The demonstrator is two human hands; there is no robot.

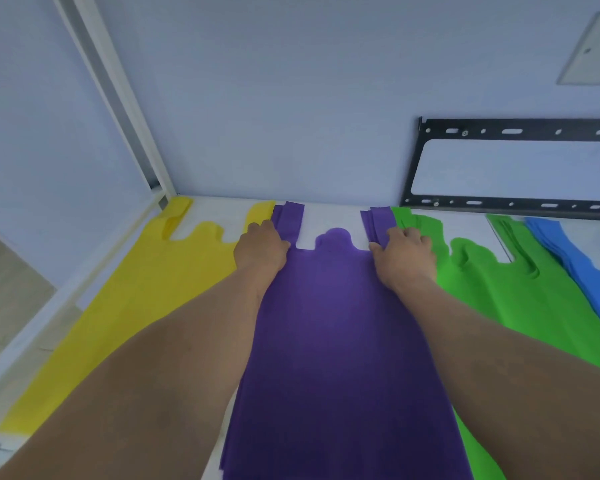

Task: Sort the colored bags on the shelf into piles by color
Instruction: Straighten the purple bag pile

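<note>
A pile of purple bags lies flat in the middle of the white shelf, handles toward the wall. My left hand grips the base of the pile's left handle, fingers curled down over it. My right hand holds the base of the right handle the same way. A yellow pile lies to the left, touching the purple one. A green pile lies to the right, partly under the purple edge. A blue pile lies at the far right.
A black metal wall bracket is fixed to the wall above the shelf's right part. A white frame post rises at the back left corner. A pale panel sits high on the right wall.
</note>
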